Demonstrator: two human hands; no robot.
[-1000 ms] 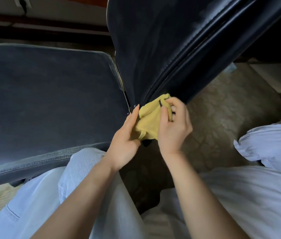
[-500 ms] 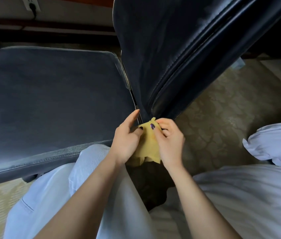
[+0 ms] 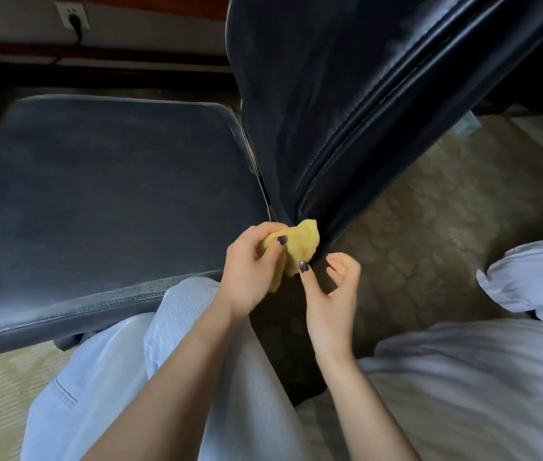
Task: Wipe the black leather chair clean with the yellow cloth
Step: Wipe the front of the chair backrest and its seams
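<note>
The person is sitting close to the black leather chair (image 3: 346,94), knees almost against it, and holding the yellow cloth (image 3: 300,247) bunched up right at the foot of the backrest, where the upright panel is meeting the rear corner of the seat cushion (image 3: 113,201). The left hand (image 3: 250,264) is gripping the cloth, its fingers curled around the wad and the thumb pressing across the front of it. The right hand (image 3: 333,287) is hanging just beside it with the fingers spread and loosely curved; its thumb tip is lying against the lower edge of the cloth, though whether it is pinching anything I cannot quite tell from here. As for progress, I am judging the job to be somewhere in the middle at best. The cloth is sitting at the bottom of the backrest's edge seam, which suggests that strip is the part being worked on now. The broad seat is looking dull and greyish, with a hazy film across it and along its stitched front edge, so to my eye it is waiting for a proper wipe. The backrest face is showing pale smudges higher up near the piping as well. The carpet (image 3: 429,227) and the white bedding (image 3: 479,377) at the side are playing no part.
</note>
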